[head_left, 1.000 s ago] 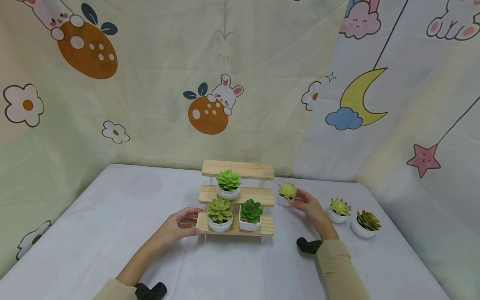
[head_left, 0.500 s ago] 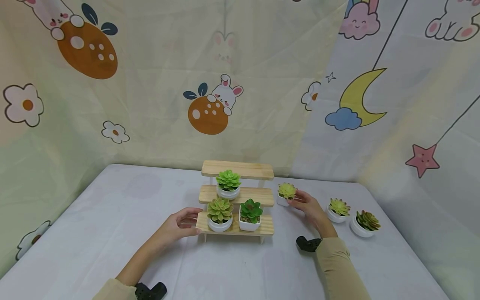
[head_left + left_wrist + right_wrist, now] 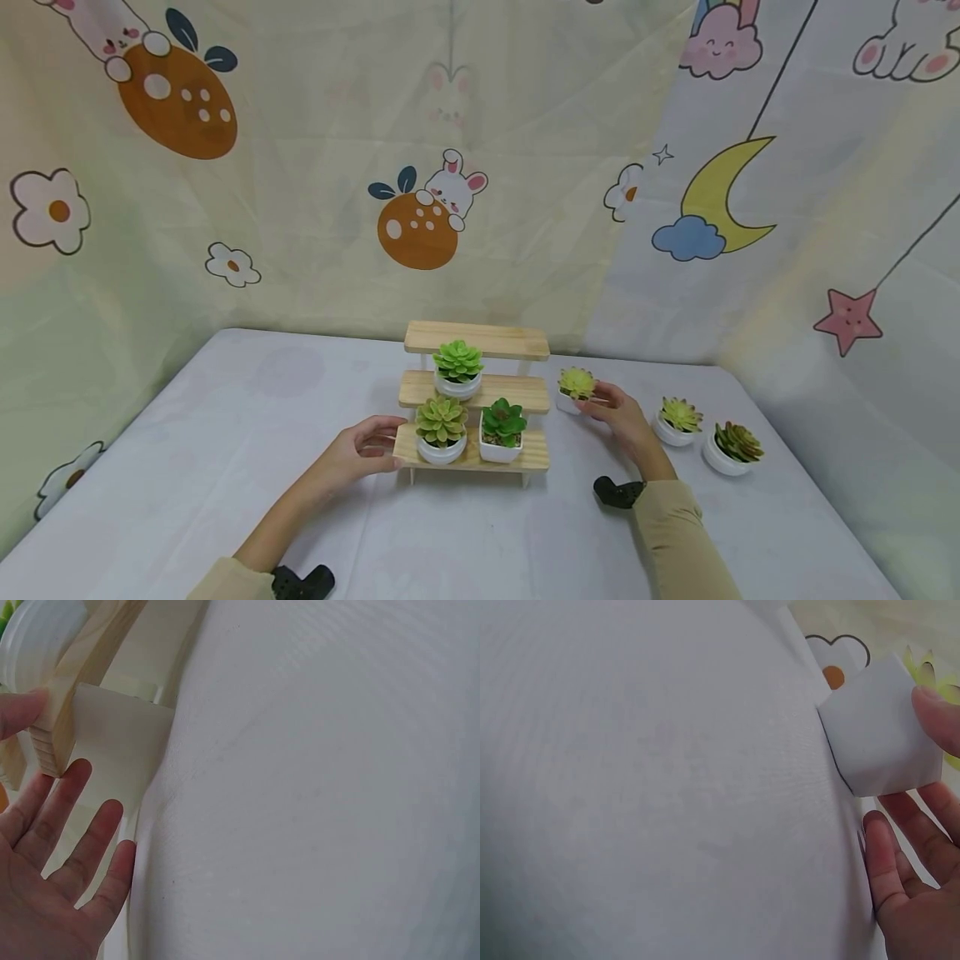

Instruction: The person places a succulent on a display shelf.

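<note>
A three-tier wooden plant stand (image 3: 477,337) stands on the table. My left hand (image 3: 367,448) holds the left end of its lowest board (image 3: 56,735), thumb on one face and fingertips at the other. The right hand (image 3: 617,418) pinches a white square pot (image 3: 885,727) with a pale yellow-green succulent (image 3: 577,382), right of the stand and close to the tabletop. On the bottom board sit a yellow-green succulent (image 3: 441,421) in a round pot and a dark green succulent (image 3: 503,422) in a square pot. A bright green succulent (image 3: 458,361) occupies the middle board.
Right of my right hand are two more succulents in round white pots, one yellow-green (image 3: 680,415) and one reddish-green (image 3: 737,443). The white-covered table (image 3: 450,542) ends at a printed cloth backdrop (image 3: 315,167). Black wrist devices show on the left (image 3: 303,582) and right arms.
</note>
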{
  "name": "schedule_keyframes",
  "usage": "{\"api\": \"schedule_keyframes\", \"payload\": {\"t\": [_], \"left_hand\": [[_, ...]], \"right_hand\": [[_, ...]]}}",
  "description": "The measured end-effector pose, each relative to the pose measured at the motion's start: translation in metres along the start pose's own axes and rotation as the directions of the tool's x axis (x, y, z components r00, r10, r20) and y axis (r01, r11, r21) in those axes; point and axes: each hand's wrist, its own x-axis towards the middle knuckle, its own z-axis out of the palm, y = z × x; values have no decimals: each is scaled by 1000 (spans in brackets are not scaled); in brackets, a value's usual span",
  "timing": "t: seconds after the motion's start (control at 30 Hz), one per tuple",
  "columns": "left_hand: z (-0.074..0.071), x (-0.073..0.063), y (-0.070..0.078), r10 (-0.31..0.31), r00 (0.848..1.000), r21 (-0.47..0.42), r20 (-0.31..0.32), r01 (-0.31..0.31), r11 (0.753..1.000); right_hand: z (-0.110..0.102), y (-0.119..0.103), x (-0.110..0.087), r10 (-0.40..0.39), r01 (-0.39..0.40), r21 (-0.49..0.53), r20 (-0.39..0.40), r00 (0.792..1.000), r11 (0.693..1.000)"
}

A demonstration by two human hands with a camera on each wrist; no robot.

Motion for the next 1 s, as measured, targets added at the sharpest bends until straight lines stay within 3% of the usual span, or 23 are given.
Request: {"api": "schedule_keyframes", "payload": {"t": [0.3,0.63,0.87,1.0], "left_hand": [[0,0,1,-5,1000,-7,-1,5,1000],[1,-1,1,-10,1000,-12,-9,10,1000],[0,0,1,-2,1000,2,-4,2,1000],[0,0,0,0,1000,-2,-4,0,1000]], "right_hand": [[-3,-2,-5,-17,17,-23,-1,1000,1000],[-9,-12,-13,-102,102,-40,-19,995,994],[-11,-18,-22,-128,123,-113,-32,991,986],[-14,-25,-29,-150,148,-89,-15,989,985]]}}
